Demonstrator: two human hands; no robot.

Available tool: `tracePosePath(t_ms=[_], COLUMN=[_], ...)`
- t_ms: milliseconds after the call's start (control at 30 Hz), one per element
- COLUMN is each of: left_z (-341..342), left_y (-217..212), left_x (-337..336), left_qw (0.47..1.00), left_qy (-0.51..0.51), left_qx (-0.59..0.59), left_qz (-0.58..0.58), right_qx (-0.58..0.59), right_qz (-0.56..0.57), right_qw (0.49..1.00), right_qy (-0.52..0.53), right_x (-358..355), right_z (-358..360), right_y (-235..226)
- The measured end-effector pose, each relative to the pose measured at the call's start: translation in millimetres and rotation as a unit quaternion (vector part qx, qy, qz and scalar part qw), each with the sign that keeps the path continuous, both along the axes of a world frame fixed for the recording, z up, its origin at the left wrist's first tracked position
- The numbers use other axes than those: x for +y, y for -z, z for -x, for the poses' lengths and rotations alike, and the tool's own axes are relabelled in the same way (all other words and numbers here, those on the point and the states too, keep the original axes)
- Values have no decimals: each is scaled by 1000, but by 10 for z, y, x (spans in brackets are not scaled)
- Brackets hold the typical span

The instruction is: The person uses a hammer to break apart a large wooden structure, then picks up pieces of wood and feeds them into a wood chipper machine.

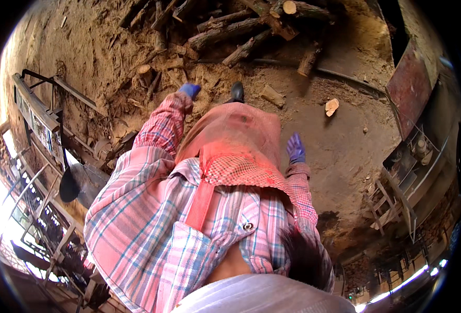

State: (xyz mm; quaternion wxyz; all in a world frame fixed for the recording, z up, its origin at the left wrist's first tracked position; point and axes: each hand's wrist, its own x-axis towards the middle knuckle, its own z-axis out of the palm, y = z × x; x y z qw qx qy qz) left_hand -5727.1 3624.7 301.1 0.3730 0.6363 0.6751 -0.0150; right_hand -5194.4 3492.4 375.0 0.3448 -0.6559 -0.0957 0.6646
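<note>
Hanging empty: left hand (189, 89) and right hand (295, 148), blue-gloved, grip loosely apart. Cut log stub (145, 71) lies just ahead-left of left grip, nearer arm; long axis unclear. Log pile (251, 26) farther ahead.

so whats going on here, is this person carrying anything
A person in a pink plaid shirt and an apron stands on a sawdust-covered floor, facing a pile of logs. Both hands wear blue gloves and look empty: the left hand reaches forward toward wood scraps near the pile, and the right hand hangs open at the side. A small cut wood block lies loose on the floor to the right.
</note>
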Motion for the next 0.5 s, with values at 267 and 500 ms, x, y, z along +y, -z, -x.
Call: tracePosePath(t_ms=[267, 500], left_z=[-672, -850], left_y=[534, 2149], left_x=[347, 1297], left_qw=[961, 990], left_qy=[-218, 0], left_qx=[-101, 96], left_qz=[140, 104], right_qx=[-105, -271], right_qz=[115, 187], right_qw=[987, 907], right_qy=[-41, -262], right_x=[141, -720], right_z=[732, 341], right_y=[-159, 98])
